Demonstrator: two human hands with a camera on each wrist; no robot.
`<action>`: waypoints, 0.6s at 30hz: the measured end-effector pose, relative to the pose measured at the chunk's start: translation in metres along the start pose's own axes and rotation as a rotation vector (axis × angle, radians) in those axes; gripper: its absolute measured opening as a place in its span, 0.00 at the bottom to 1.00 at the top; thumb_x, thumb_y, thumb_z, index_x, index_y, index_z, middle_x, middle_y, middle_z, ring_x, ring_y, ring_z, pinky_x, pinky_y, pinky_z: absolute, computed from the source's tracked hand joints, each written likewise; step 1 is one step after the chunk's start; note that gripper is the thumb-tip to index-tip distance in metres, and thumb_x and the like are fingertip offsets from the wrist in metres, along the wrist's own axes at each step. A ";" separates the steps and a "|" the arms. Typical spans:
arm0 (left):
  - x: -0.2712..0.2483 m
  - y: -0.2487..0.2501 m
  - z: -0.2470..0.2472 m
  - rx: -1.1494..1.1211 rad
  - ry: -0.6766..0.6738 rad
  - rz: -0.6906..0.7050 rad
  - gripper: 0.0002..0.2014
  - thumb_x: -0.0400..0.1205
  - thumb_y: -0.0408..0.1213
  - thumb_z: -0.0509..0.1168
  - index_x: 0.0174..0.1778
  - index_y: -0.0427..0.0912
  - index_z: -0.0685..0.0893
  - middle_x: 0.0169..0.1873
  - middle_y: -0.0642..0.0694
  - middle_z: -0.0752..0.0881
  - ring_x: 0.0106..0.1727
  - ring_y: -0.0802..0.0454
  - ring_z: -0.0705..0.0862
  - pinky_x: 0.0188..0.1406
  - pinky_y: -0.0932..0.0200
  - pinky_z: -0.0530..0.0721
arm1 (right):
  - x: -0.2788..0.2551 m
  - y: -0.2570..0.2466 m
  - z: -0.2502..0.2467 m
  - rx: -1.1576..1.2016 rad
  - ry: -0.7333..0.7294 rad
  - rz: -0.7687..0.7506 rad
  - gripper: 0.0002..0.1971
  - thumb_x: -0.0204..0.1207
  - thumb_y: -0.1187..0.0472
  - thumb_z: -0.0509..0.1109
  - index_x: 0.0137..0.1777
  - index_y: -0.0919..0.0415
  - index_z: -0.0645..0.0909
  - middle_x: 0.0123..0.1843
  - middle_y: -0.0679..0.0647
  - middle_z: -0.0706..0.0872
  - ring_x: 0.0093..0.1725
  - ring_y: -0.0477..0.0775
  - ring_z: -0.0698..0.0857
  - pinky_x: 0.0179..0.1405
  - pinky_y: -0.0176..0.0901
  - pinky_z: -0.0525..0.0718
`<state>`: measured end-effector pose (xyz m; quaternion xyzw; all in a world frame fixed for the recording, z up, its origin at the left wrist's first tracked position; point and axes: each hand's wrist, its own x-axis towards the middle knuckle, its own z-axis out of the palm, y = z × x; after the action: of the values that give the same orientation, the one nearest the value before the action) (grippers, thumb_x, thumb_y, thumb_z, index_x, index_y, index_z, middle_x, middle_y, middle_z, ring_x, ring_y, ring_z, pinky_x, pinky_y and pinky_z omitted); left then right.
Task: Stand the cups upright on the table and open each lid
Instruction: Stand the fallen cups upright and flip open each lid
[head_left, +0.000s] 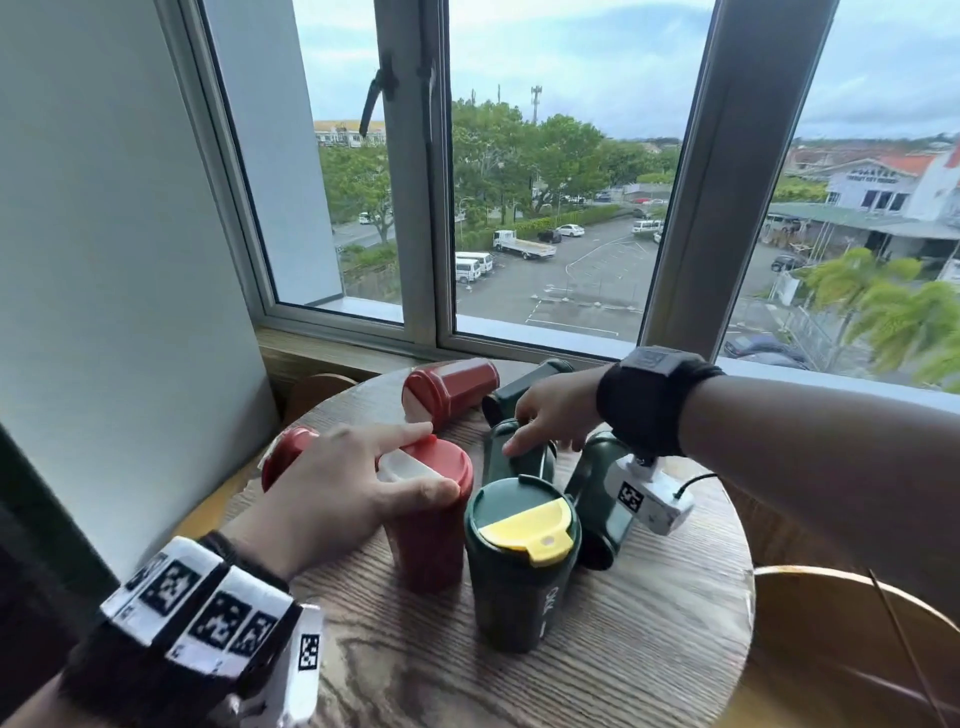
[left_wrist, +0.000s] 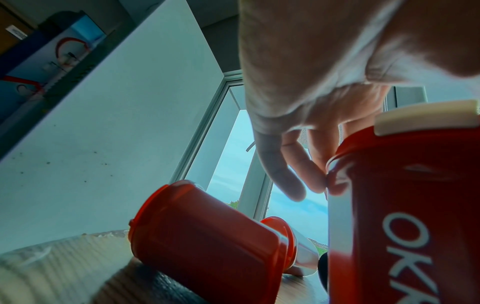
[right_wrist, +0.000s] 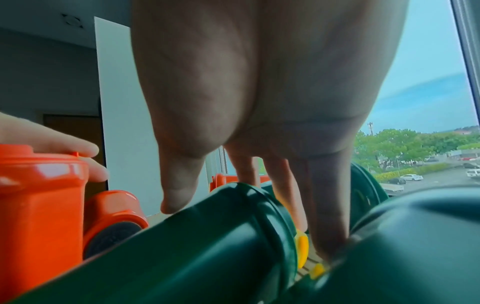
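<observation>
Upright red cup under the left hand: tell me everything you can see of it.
The upright red cup is a plastic-looking tumbler with white lettering on its side, a red lid and a white flap lying flat. It stands on the wooden table beside the upright green cup. The left hand grips its lid rim.

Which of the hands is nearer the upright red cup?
Left. The left hand grips the top of the upright red cup; the right hand is farther back, touching a lying green cup.
</observation>
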<state>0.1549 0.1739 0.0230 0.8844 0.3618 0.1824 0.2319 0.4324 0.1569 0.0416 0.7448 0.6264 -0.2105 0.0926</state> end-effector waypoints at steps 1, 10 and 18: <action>0.000 -0.001 0.000 0.004 -0.001 0.004 0.43 0.63 0.76 0.70 0.76 0.63 0.80 0.73 0.61 0.82 0.73 0.62 0.77 0.71 0.60 0.71 | 0.002 0.000 0.001 0.034 -0.013 0.004 0.29 0.73 0.33 0.71 0.54 0.61 0.84 0.46 0.59 0.90 0.45 0.62 0.94 0.46 0.56 0.93; 0.002 -0.004 -0.001 -0.013 -0.006 0.009 0.43 0.63 0.77 0.69 0.75 0.64 0.80 0.72 0.61 0.83 0.73 0.61 0.76 0.73 0.57 0.71 | 0.000 0.001 -0.002 0.439 0.037 -0.027 0.20 0.76 0.56 0.78 0.60 0.68 0.79 0.58 0.73 0.85 0.49 0.77 0.91 0.44 0.72 0.90; 0.003 -0.008 0.000 -0.024 -0.007 0.026 0.45 0.61 0.79 0.67 0.75 0.64 0.81 0.71 0.61 0.84 0.71 0.63 0.78 0.72 0.58 0.73 | -0.024 -0.001 -0.015 0.501 0.206 -0.179 0.13 0.71 0.60 0.82 0.46 0.55 0.79 0.54 0.61 0.86 0.39 0.61 0.89 0.40 0.67 0.92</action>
<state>0.1523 0.1814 0.0194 0.8867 0.3474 0.1866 0.2415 0.4316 0.1417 0.0650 0.7036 0.6242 -0.2894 -0.1776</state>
